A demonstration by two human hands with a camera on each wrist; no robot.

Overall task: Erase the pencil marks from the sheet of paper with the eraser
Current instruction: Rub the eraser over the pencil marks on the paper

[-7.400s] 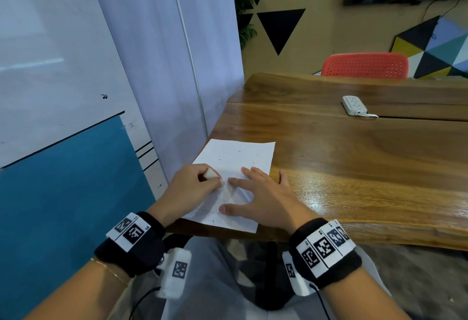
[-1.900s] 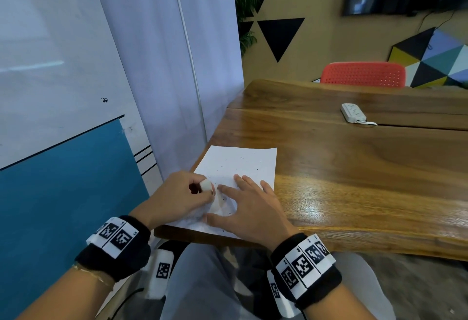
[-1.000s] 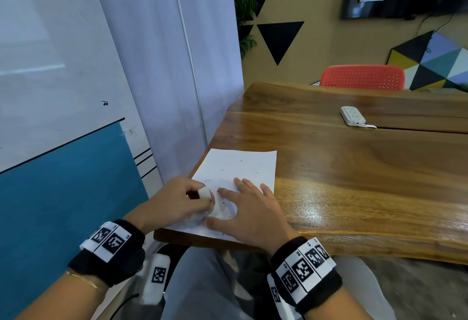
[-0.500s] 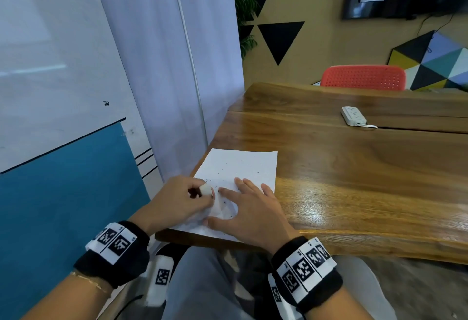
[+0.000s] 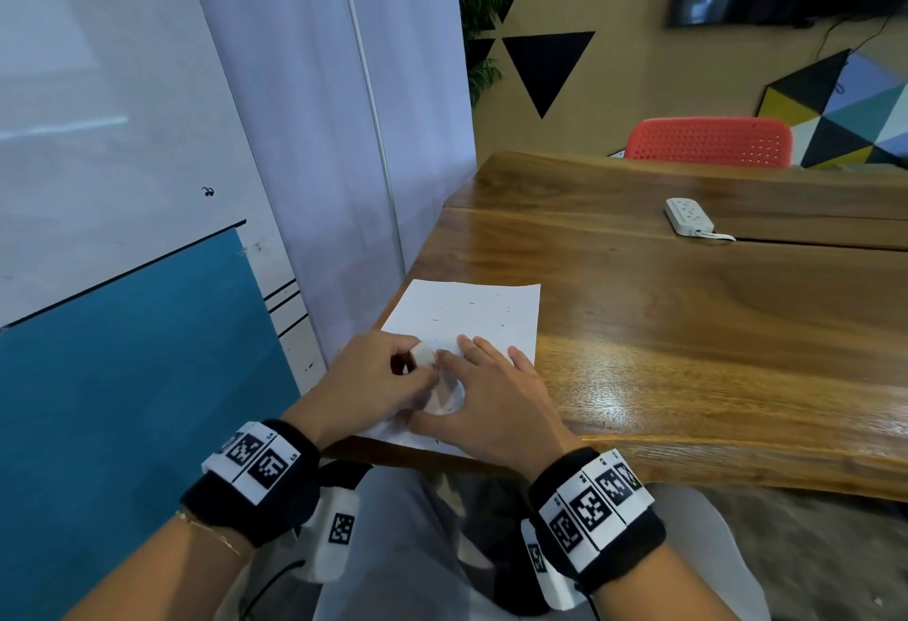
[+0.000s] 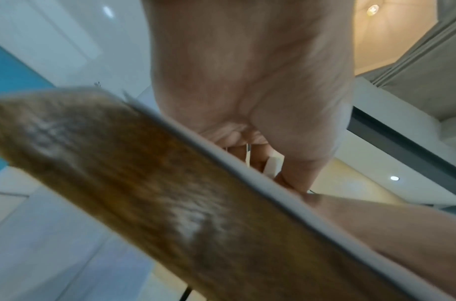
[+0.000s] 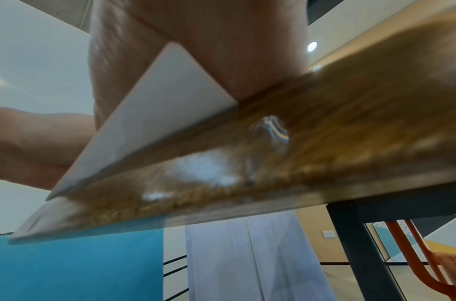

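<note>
A white sheet of paper (image 5: 467, 316) with small pencil marks lies at the near left corner of the wooden table (image 5: 688, 325). My left hand (image 5: 378, 379) pinches a small white eraser (image 5: 422, 355) and presses it onto the paper's near half. In the left wrist view the eraser (image 6: 273, 165) shows between thumb and fingers. Right beside the eraser, my right hand (image 5: 486, 399) lies flat on the sheet with fingers spread. The right wrist view shows only the paper's corner (image 7: 157, 114) under the palm; the fingers are hidden.
A white power strip (image 5: 688, 217) lies far back on the table. A red chair (image 5: 707, 141) stands behind the table. A white and blue wall panel (image 5: 123, 227) runs close along the table's left side. The paper's near edge overhangs the table edge.
The left hand with the eraser has shifted in small strokes over the same patch of paper, back and forth beside the right index finger. The right hand stays pressed flat on the sheet.
</note>
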